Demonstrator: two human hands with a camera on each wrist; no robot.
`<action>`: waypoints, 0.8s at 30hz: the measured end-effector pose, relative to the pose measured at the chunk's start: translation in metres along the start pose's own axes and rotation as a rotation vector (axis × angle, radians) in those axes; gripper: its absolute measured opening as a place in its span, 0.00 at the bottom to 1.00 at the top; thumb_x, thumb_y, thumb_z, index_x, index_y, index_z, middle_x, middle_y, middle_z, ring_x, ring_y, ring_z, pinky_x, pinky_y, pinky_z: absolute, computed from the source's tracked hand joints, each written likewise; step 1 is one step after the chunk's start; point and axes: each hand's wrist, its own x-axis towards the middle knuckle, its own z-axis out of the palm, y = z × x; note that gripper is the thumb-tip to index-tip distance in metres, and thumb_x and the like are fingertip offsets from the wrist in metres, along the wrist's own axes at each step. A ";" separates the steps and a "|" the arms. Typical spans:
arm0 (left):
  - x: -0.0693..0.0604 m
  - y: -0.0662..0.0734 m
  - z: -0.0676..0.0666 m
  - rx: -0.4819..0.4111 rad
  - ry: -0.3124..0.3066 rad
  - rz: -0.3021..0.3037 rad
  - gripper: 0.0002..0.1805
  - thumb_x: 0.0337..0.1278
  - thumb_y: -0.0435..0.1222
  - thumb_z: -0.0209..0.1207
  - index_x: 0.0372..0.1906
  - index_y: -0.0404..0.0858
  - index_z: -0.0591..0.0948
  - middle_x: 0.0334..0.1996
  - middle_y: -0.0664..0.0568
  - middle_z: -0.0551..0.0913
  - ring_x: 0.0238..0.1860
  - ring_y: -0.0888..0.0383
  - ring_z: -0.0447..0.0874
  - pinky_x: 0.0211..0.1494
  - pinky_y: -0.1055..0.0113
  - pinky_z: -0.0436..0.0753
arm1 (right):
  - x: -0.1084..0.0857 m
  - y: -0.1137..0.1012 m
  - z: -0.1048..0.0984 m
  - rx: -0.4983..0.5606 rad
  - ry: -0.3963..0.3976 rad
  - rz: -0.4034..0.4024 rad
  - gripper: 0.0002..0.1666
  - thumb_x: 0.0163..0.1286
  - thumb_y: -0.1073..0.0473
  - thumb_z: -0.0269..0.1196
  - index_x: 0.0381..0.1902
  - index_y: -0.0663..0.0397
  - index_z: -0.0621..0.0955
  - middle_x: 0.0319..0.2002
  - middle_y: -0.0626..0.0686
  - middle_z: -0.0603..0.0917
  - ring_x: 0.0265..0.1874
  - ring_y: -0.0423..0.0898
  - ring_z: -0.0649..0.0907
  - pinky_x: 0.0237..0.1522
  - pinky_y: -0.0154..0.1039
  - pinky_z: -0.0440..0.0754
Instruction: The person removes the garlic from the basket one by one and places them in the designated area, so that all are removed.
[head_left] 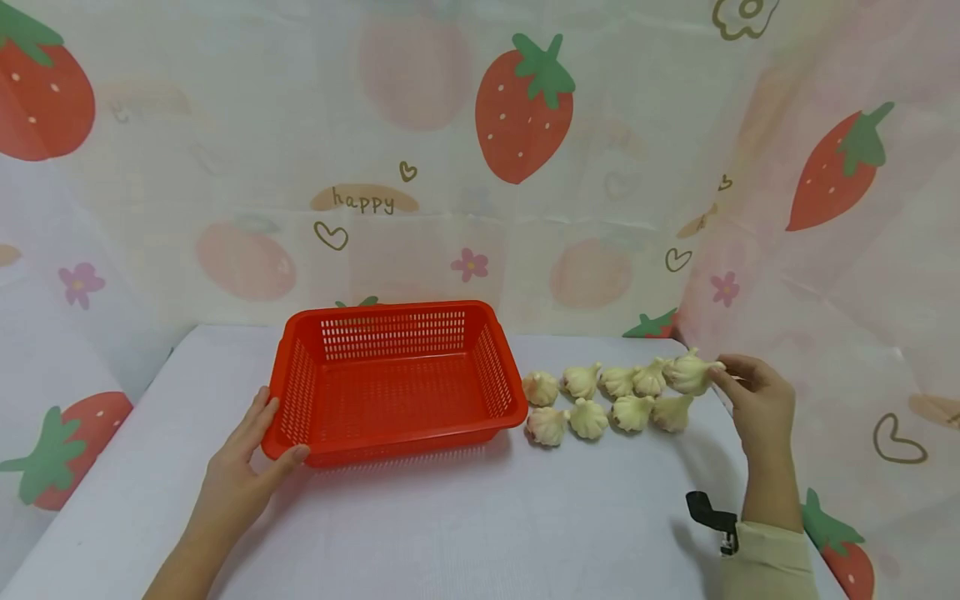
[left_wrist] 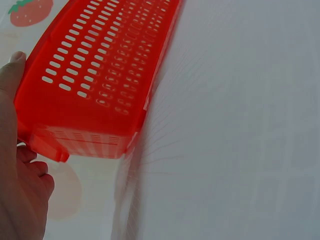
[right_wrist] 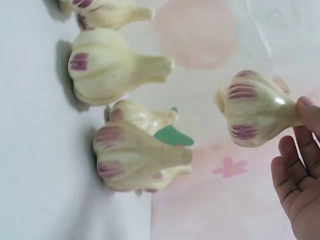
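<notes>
A red plastic basket with slotted walls stands on the white table, tipped a little, nothing inside it. At its left front corner, my left hand grips the rim, thumb over the front edge and fingers along the left side. In the left wrist view, those fingers curl below the rim of the basket. My right hand pinches a garlic bulb by its stem; the right wrist view has this bulb raised off the table. Beside the basket, several more garlic bulbs sit in two rows.
The white tabletop runs in front of the basket and garlic. A strawberry-print curtain hangs behind the table and along the sides. A black wrist mount sticks out from the right sleeve.
</notes>
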 end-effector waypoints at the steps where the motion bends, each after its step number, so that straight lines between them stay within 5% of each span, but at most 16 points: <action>1: 0.000 0.000 0.000 -0.002 0.001 0.001 0.48 0.63 0.51 0.68 0.82 0.48 0.57 0.83 0.54 0.52 0.81 0.41 0.53 0.64 0.28 0.70 | 0.001 0.002 -0.002 -0.006 0.009 0.022 0.18 0.63 0.59 0.76 0.50 0.58 0.88 0.36 0.34 0.87 0.36 0.33 0.84 0.36 0.19 0.80; 10: 0.000 0.000 -0.001 -0.007 0.006 0.009 0.47 0.63 0.50 0.68 0.82 0.47 0.58 0.83 0.55 0.52 0.81 0.41 0.53 0.65 0.28 0.70 | 0.006 0.021 -0.011 0.080 0.098 0.140 0.16 0.61 0.64 0.76 0.47 0.59 0.88 0.31 0.33 0.87 0.34 0.31 0.84 0.35 0.18 0.79; 24: 0.000 0.000 0.000 -0.006 -0.004 -0.004 0.48 0.63 0.50 0.68 0.82 0.48 0.57 0.83 0.52 0.52 0.81 0.40 0.53 0.64 0.27 0.70 | 0.007 0.051 -0.022 -0.079 0.058 0.252 0.20 0.66 0.53 0.73 0.53 0.55 0.86 0.31 0.28 0.82 0.39 0.29 0.79 0.37 0.18 0.76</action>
